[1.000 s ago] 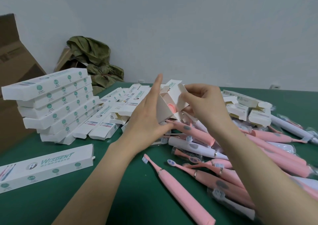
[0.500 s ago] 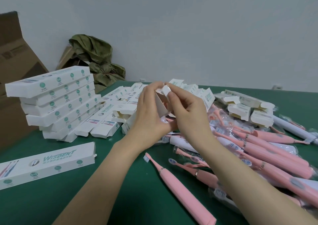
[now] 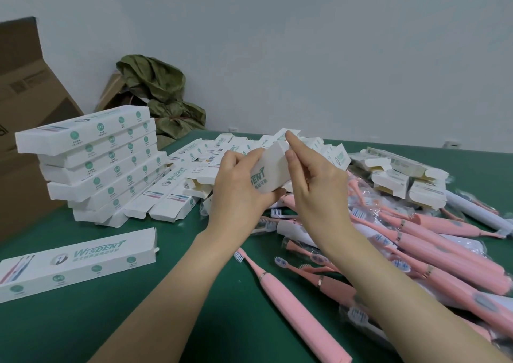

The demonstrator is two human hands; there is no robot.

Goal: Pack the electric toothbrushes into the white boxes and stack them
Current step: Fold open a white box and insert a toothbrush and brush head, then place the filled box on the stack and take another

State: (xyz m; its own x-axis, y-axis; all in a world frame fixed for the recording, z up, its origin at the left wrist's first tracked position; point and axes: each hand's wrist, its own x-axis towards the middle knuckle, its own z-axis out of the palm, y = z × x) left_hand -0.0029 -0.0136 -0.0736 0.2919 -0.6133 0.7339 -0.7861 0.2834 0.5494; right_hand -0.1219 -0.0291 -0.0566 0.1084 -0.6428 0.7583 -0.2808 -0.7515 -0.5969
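Observation:
I hold a white toothbrush box (image 3: 270, 172) with green lettering up in front of me, its end pointing away. My left hand (image 3: 240, 189) grips it from below and the side. My right hand (image 3: 313, 185) presses its fingers on the box's end flap and steadies its right side. A stack of packed white boxes (image 3: 94, 162) stands at the left. One closed box (image 3: 75, 264) lies alone at the near left. Several pink toothbrushes (image 3: 433, 254) are heaped at the right, and a single pink one (image 3: 288, 304) lies between my forearms.
Loose flat and open white boxes (image 3: 194, 162) lie behind my hands, with more (image 3: 399, 179) at the far right. A brown cardboard carton (image 3: 25, 112) stands at the left edge. Crumpled green cloth (image 3: 158, 96) sits against the wall. Green table surface (image 3: 138, 321) shows between my arms.
The open end flaps seen a second ago have been folded in, and the box end is now closed. Both hands shifted slightly up and left with the box.

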